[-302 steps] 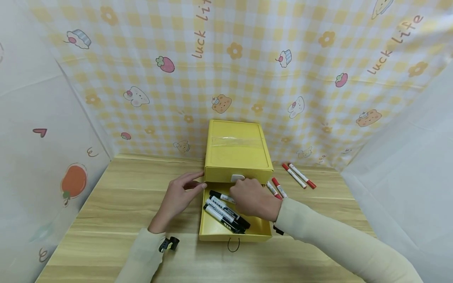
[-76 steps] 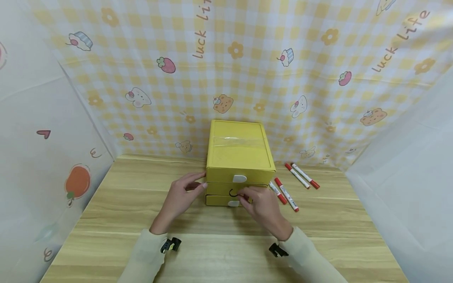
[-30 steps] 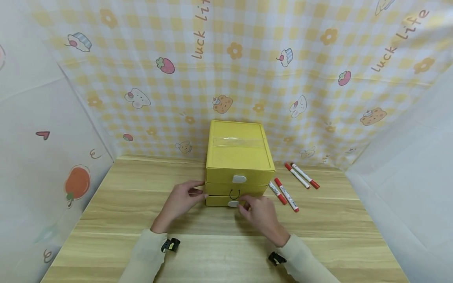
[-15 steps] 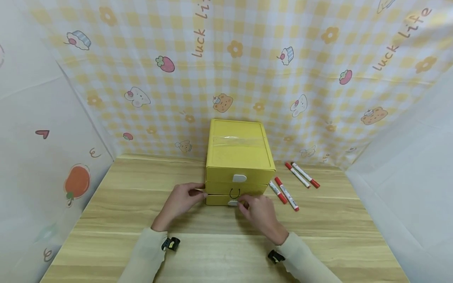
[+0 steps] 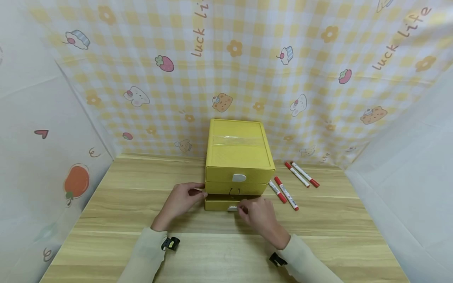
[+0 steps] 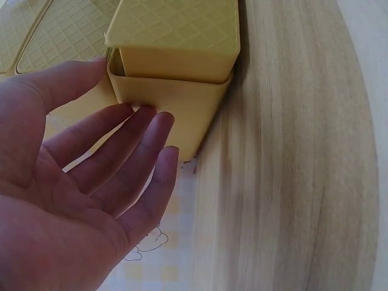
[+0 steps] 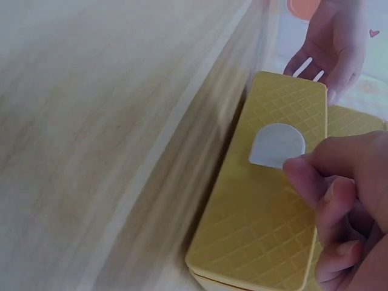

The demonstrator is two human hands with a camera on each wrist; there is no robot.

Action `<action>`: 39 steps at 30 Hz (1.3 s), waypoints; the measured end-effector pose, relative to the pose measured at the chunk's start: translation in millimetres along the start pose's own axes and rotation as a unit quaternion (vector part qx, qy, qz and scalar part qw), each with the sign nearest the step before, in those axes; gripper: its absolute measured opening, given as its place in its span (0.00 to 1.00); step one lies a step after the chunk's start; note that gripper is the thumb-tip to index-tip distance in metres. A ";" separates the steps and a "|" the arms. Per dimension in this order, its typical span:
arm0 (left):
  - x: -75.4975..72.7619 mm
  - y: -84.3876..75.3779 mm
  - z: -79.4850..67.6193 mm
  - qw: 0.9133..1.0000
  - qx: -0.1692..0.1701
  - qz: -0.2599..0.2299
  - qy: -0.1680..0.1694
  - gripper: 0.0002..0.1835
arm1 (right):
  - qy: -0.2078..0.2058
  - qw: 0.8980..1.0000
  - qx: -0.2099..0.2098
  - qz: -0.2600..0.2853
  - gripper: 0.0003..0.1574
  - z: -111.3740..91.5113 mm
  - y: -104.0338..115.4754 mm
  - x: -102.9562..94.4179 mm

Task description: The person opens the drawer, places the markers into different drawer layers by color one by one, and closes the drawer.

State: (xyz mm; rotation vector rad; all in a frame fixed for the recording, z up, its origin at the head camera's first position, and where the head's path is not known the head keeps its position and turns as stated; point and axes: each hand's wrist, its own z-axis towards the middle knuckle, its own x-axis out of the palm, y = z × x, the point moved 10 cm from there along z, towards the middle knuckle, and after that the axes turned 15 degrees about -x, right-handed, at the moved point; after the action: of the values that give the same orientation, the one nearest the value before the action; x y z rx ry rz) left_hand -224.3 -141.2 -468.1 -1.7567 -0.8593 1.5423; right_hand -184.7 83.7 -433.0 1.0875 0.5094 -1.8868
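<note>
A yellow drawer cabinet (image 5: 240, 151) with three stacked drawers stands at the back of the table. Its bottom drawer (image 5: 215, 206) is pulled out a little, leaving a dark gap above its front. At that drawer's white tab (image 5: 232, 208), my right hand (image 5: 260, 215) pinches the edge between thumb and forefinger; the right wrist view shows the tab (image 7: 279, 144) close up. My left hand (image 5: 180, 202) rests its fingertips against the cabinet's left side, thumb near the front corner, fingers loosely bent. The middle drawer (image 5: 216, 188) is closed and has a dark cord loop.
Several red-capped markers lie right of the cabinet: one marker (image 5: 286, 193) close by, and another marker (image 5: 305, 174) farther back. A checked cloth (image 5: 170, 102) hangs behind the wooden table (image 5: 148, 173).
Earlier the middle drawer stood out with black markers inside; it was then pushed in. The right hand moved down from the cord loop to the bottom tab, and the bottom drawer has slid forward slightly.
</note>
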 end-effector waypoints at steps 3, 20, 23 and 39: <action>-0.3 -0.6 -0.3 1.000 0.002 -0.001 0.001 0.19 | 0.012 1.000 -0.007 0.015 0.05 -0.9 5.9 -2.3; -0.1 0.4 -1.3 1.000 0.007 -0.013 0.007 0.20 | 0.093 0.993 -0.047 0.047 0.07 -11.7 39.8 -10.2; -0.1 -0.1 -1.7 1.000 0.007 -0.012 0.006 0.19 | 0.099 0.992 -0.055 0.047 0.08 -13.7 44.9 -11.6; -0.6 -1.1 -0.2 1.000 0.003 -0.012 0.001 0.19 | 0.119 0.988 -0.079 0.059 0.09 -19.4 58.4 -15.7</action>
State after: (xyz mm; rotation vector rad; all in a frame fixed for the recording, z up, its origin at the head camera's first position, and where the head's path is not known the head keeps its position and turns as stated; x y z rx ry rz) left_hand -224.3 -141.0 -466.8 -1.7381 -0.8696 1.5259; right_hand -122.4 73.6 -425.9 1.2149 0.7014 -1.5940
